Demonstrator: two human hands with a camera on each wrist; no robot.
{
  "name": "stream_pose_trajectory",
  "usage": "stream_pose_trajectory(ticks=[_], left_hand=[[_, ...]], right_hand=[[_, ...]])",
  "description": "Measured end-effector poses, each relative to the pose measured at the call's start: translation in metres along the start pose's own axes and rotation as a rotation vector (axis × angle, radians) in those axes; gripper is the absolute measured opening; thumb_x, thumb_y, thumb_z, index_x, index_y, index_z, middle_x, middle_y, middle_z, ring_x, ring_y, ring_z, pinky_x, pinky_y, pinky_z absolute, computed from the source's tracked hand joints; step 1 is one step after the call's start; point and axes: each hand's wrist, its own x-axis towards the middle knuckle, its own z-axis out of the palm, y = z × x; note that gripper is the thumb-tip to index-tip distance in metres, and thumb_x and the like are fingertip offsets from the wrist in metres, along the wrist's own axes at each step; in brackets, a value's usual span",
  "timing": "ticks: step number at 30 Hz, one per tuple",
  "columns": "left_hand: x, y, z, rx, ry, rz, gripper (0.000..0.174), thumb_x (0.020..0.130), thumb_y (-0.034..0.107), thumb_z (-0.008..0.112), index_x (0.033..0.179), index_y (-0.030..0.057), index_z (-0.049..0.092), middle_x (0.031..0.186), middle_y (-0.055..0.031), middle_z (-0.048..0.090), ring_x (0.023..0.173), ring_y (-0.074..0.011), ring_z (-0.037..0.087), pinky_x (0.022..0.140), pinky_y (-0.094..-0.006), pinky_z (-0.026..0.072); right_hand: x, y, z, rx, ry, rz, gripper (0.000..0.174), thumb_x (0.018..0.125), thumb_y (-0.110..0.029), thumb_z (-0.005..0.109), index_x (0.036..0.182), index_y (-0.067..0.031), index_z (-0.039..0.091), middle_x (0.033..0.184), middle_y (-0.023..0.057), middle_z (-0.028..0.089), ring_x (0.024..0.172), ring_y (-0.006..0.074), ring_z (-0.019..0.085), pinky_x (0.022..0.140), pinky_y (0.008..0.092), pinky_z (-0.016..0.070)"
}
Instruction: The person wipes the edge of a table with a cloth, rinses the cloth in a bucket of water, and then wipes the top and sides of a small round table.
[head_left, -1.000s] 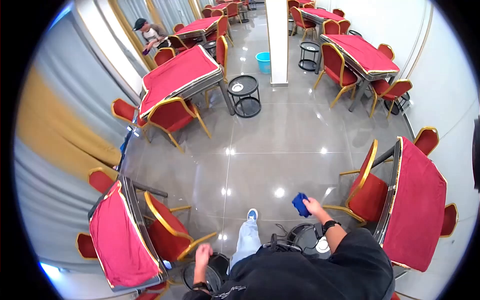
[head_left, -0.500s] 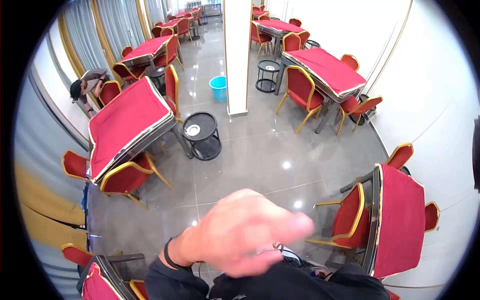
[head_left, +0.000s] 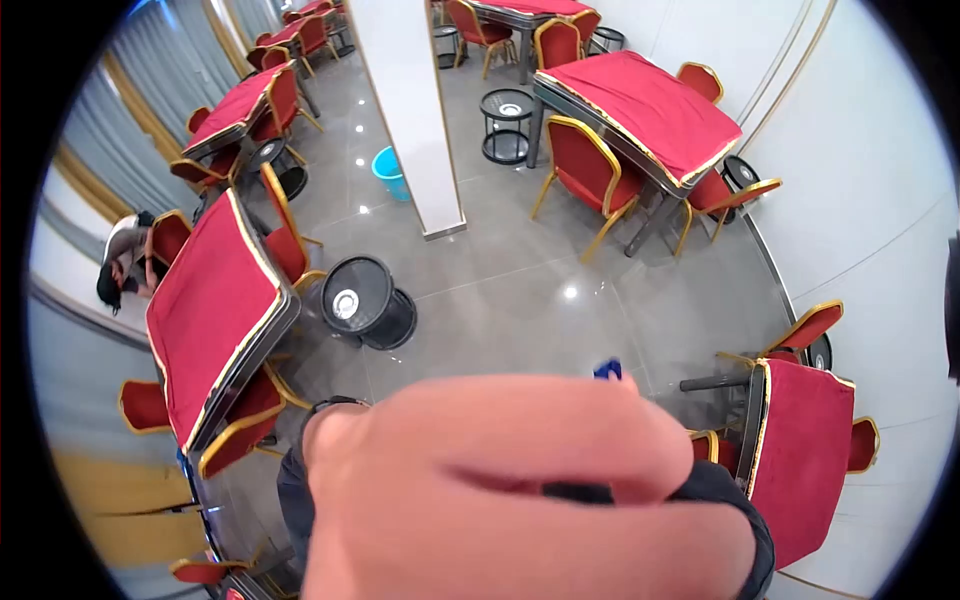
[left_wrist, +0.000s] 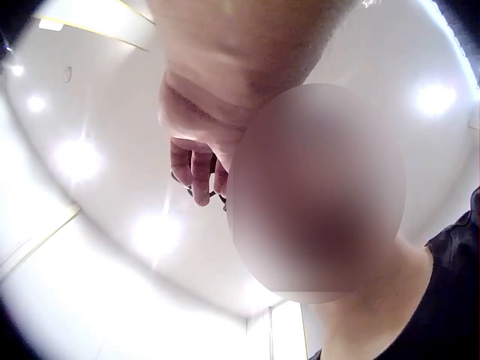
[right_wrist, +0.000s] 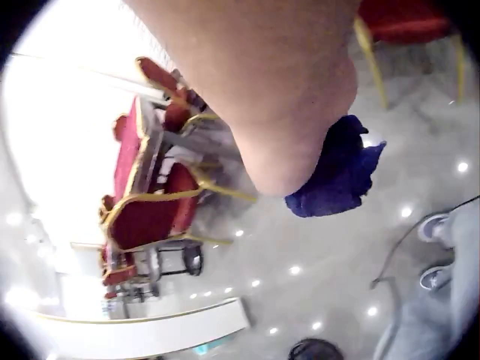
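At left, the left hand (head_left: 470,540) is raised close in front of the head view; whether anything is grasped by its partly hidden fingers (left_wrist: 199,176) cannot be told. Farther right, a blue cloth (right_wrist: 337,176) is held above the floor (right_wrist: 322,247), bunched in the grasp of the right hand (right_wrist: 289,142). It is judged light, soft, limp and hardly fragile; it is probably best gripped by its gathered middle, with loose edges tucked in.

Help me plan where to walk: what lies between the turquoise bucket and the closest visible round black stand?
Bare grey floor lies between the bucket and the stand, as the head view shows.
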Motion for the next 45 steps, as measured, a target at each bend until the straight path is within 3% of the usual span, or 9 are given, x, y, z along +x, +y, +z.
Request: stream_pose_trajectory(ticks=[9, 14, 17, 23, 27, 31, 35, 42, 45], left_hand=[[0.065, -0.277, -0.081, 0.069, -0.074, -0.069, 0.028, 0.069, 0.010, 0.075, 0.097, 0.0103, 0.077, 0.082, -0.0017, 0.068, 0.068, -0.0204, 0.060, 0.059, -0.0340, 0.0452], [0.072, -0.538, -0.087, -0.128, -0.181, -0.176, 0.031, 0.081, 0.007, 0.066, 0.111, 0.0097, 0.074, 0.082, -0.0029, 0.067, 0.072, -0.0166, 0.061, 0.062, -0.0325, 0.0479], [0.051, -0.693, -0.049, -0.318, -0.241, -0.621, 0.031, 0.089, 0.016, 0.068, 0.118, 0.0061, 0.068, 0.092, -0.0051, 0.069, 0.081, -0.0189, 0.065, 0.073, -0.0332, 0.0521], [0.022, -0.933, 0.027, -0.415, -0.555, -0.566, 0.096, 0.075, 0.037, 0.086, 0.151, 0.0023, 0.038, 0.145, -0.0231, 0.047, 0.134, -0.0359, 0.048, 0.112, -0.0426, 0.0404], [0.054, -1.045, 0.023, -0.312, -0.486, -0.694, 0.113, 0.064, 0.035, 0.092, 0.152, -0.0001, 0.030, 0.146, -0.0244, 0.045, 0.138, -0.0405, 0.043, 0.114, -0.0439, 0.0374], [0.078, -1.178, -0.030, -0.147, -0.363, -0.794, 0.084, 0.064, 0.024, 0.086, 0.136, 0.0051, 0.047, 0.125, -0.0226, 0.060, 0.119, -0.0412, 0.058, 0.102, -0.0448, 0.0475], [0.047, -1.278, -0.097, -0.102, -0.230, -1.000, 0.068, 0.067, 0.025, 0.085, 0.127, 0.0075, 0.058, 0.108, -0.0171, 0.071, 0.100, -0.0328, 0.071, 0.088, -0.0408, 0.0551], [-0.037, -1.421, -0.174, 0.026, 0.209, -1.401, 0.054, 0.076, 0.036, 0.082, 0.119, 0.0076, 0.067, 0.107, -0.0127, 0.074, 0.099, -0.0264, 0.071, 0.089, -0.0382, 0.0548], [-0.108, -1.471, -0.209, 0.040, 0.373, -1.561, 0.054, 0.079, 0.041, 0.080, 0.121, 0.0092, 0.069, 0.110, -0.0114, 0.075, 0.102, -0.0233, 0.071, 0.091, -0.0370, 0.0548]], right_hand=[[0.178, -0.255, -0.077, 0.607, -0.338, 0.124, 0.037, 0.101, -0.032, 0.059, 0.117, 0.0009, 0.067, 0.100, 0.0065, 0.072, 0.088, 0.0132, 0.066, 0.080, 0.0307, 0.0533], [0.225, -0.376, -0.152, 0.784, -0.347, 0.066, 0.042, 0.097, -0.026, 0.065, 0.129, -0.0006, 0.057, 0.108, 0.0064, 0.069, 0.091, 0.0147, 0.067, 0.082, 0.0299, 0.0545], [0.269, -0.449, -0.186, 1.015, -0.458, 0.008, 0.057, 0.094, -0.016, 0.066, 0.143, 0.0003, 0.044, 0.124, 0.0098, 0.065, 0.105, 0.0186, 0.066, 0.094, 0.0346, 0.0532], [0.437, -0.574, -0.202, 1.210, -0.523, -0.245, 0.074, 0.091, -0.011, 0.067, 0.155, -0.0017, 0.030, 0.144, 0.0115, 0.053, 0.128, 0.0211, 0.056, 0.106, 0.0368, 0.0463], [0.579, -0.663, -0.185, 1.532, -0.565, -0.189, 0.064, 0.094, -0.006, 0.060, 0.152, -0.0041, 0.032, 0.145, 0.0120, 0.050, 0.131, 0.0246, 0.053, 0.112, 0.0416, 0.0416], [0.703, -0.763, -0.167, 1.638, -0.744, -0.203, 0.055, 0.099, -0.012, 0.053, 0.150, -0.0058, 0.033, 0.146, 0.0115, 0.048, 0.136, 0.0259, 0.048, 0.115, 0.0431, 0.0370], [0.800, -0.815, -0.139, 1.366, -0.839, 0.052, 0.039, 0.100, -0.018, 0.057, 0.138, -0.0095, 0.048, 0.125, 0.0054, 0.060, 0.115, 0.0194, 0.059, 0.099, 0.0356, 0.0462], [0.920, -0.796, -0.070, 0.795, -0.364, -0.106, 0.006, 0.099, -0.013, 0.062, 0.100, -0.0065, 0.062, 0.075, 0.0041, 0.066, 0.060, 0.0118, 0.061, 0.055, 0.0266, 0.0508], [0.936, -0.825, -0.072, 0.642, -0.421, -0.023, 0.028, 0.102, -0.029, 0.056, 0.087, -0.0080, 0.067, 0.064, 0.0013, 0.061, 0.054, 0.0096, 0.057, 0.048, 0.0241, 0.0442]])
